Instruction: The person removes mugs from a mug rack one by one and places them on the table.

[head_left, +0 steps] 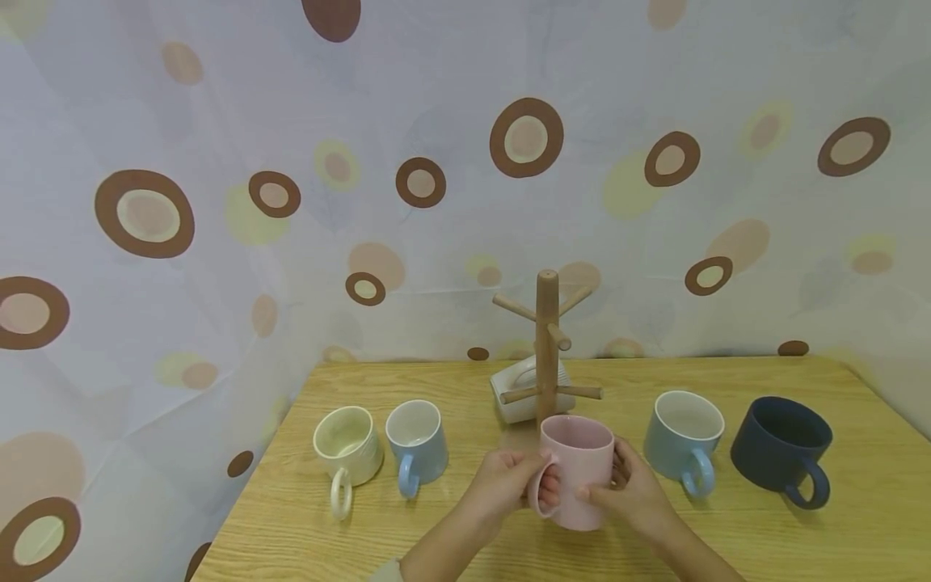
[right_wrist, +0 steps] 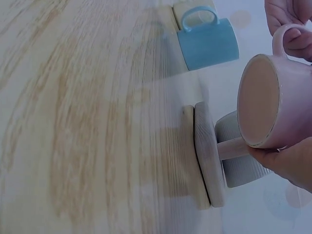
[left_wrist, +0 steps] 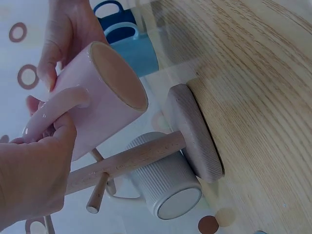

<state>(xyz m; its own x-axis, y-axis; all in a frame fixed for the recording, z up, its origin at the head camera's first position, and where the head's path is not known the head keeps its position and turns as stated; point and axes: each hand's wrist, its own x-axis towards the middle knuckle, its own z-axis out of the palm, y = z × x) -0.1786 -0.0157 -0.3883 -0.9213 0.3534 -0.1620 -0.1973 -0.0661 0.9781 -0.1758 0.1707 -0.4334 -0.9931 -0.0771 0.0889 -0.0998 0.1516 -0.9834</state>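
Note:
A pink mug is held up off the table in both hands, in front of the wooden mug tree. My left hand grips its handle, fingers curled through the loop, as the left wrist view also shows. On the mug's other side my right hand holds the body, thumb at the front and fingers behind. A ribbed white mug hangs tilted on a low peg at the back of the tree. The upper pegs of the tree carry no mugs.
Left of the tree stand a cream mug and a light blue mug. To the right are another light blue mug and a dark navy mug. A spotted curtain rises behind the wooden table.

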